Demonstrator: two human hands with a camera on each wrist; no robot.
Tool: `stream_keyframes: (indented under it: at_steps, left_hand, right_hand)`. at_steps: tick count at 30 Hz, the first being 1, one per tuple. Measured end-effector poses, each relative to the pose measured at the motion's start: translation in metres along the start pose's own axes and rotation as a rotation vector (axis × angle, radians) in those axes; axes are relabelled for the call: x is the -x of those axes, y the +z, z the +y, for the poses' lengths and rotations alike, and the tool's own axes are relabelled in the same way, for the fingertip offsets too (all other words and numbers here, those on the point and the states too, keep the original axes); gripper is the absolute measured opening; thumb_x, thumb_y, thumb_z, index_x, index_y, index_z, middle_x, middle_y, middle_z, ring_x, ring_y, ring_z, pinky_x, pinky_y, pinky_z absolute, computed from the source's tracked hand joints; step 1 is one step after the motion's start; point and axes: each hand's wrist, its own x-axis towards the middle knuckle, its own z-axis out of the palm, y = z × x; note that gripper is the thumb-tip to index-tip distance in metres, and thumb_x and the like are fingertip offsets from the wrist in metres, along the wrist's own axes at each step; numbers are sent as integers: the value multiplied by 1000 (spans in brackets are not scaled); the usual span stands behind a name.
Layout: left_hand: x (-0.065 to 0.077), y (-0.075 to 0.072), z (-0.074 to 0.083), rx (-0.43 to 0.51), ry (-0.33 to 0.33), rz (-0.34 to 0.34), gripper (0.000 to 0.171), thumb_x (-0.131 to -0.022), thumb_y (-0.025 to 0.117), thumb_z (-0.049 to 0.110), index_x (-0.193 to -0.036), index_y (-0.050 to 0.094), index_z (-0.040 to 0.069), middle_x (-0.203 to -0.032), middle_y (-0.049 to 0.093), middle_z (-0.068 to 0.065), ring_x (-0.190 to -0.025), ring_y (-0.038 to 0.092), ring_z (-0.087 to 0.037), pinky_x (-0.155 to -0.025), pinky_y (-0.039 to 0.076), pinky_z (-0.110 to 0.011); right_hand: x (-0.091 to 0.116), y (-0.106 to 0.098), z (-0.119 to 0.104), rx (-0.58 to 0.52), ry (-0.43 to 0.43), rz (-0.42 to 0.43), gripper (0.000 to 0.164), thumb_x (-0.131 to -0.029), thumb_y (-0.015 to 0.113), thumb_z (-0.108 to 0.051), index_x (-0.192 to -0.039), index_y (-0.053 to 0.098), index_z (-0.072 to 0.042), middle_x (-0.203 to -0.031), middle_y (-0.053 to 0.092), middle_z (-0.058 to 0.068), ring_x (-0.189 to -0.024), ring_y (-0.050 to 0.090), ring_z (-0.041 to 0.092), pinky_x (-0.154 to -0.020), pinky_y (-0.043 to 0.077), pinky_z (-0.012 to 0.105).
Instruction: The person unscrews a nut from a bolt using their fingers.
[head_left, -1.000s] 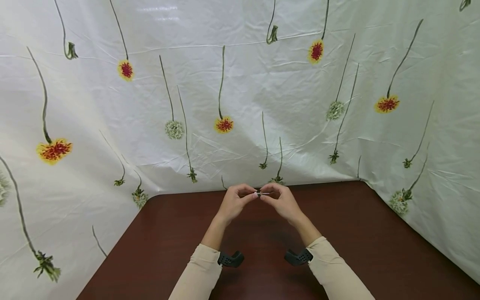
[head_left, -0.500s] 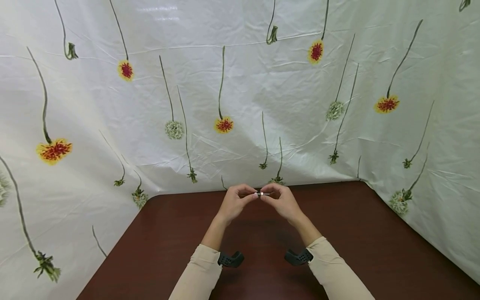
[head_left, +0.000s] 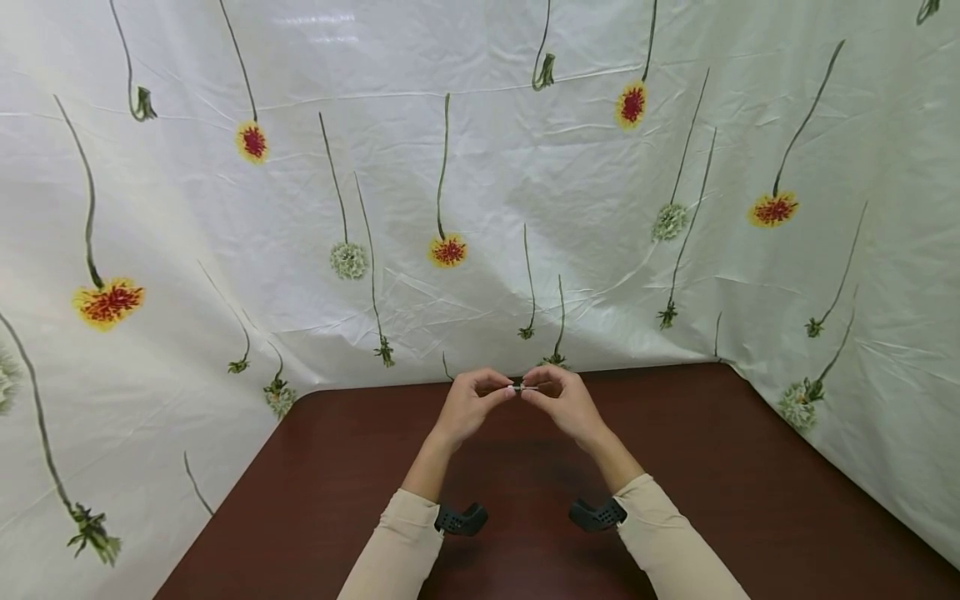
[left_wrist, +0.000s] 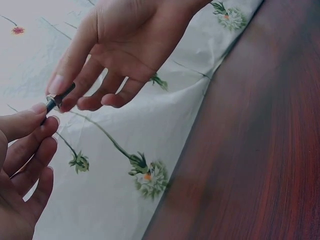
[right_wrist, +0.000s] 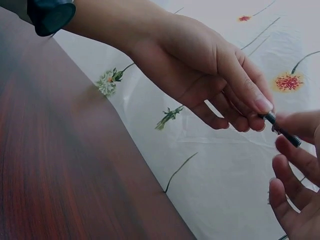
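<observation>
A small dark bolt (head_left: pixel 517 388) with visible thread is held level between both hands above the table's far part. My left hand (head_left: pixel 465 410) pinches one end of it between thumb and fingertips. At the nut (left_wrist: pixel 54 102) on its shank, my right hand (head_left: pixel 570 408) has thumb and index finger closed in from both sides. In the right wrist view, the threaded free end of the bolt (right_wrist: pixel 295 140) sticks out past the nut, between the right thumb and index finger. The end within the left fingertips is hidden. The other fingers of both hands are loosely bent.
A dark reddish-brown wooden table (head_left: pixel 360 483) lies under the hands. White cloth (head_left: pixel 480 167) printed with flowers hangs behind it and along its sides. Each wrist wears a black strap (head_left: pixel 461 518) beside a beige sleeve (head_left: pixel 401 533).
Both arms stay almost still. The nut between my right fingertips showed a bright glint half a second ago and looks duller now, with the fingers scarcely shifted.
</observation>
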Motion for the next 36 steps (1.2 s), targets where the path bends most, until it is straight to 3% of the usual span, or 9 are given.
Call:
stream_keyframes:
  at_steps: [5,14,21,27,33,36]
  left_hand:
    - [1,0,1,-9,6,4,10,-96,75,10,-104,78,4,-99,76,-4,-94,69,-22,-83,54,-39]
    - [0,-1,2,1,11,4,10,-96,76,10,-103,78,4,-99,76,-6,-93,69,-21,-82,53,-38]
    - [1,-1,2,-4,14,6,9,-96,76,10,-103,78,4,-98,76,-4,-94,69,-21,-82,53,-38]
    - [1,-1,1,-4,11,3,9,-96,76,10,-102,78,4,-97,76,-4,-92,69,-21,-81,53,-38]
    - [1,-1,2,4,-1,4,11,-96,76,12,-104,78,4,-100,76,-5,-94,69,-22,-82,53,-39]
    - [1,-1,2,4,-2,1,12,-96,77,13,-105,78,5,-100,76,-6,-95,69,-22,-83,53,-42]
  right_hand:
    - [1,0,-1,28,34,-8,21,-100,70,-8,-115,71,7,-108,71,19,-97,64,35,-80,50,40]
    - [-1,0,0,7,0,-24,28,-95,73,1,-119,66,12,-115,69,25,-104,66,39,-85,52,41]
    - [0,0,0,45,22,-21,22,-101,68,-6,-117,70,9,-109,71,20,-96,64,28,-80,50,36]
    - [0,1,0,23,-4,-26,24,-96,71,2,-117,67,11,-115,68,24,-105,64,38,-87,51,44]
    - [-1,1,1,16,25,-22,26,-100,69,-5,-121,68,10,-113,69,26,-103,64,43,-83,51,42]
    - [-3,1,8,26,26,-10,21,-100,68,-6,-116,70,9,-107,71,21,-96,65,35,-81,50,40]
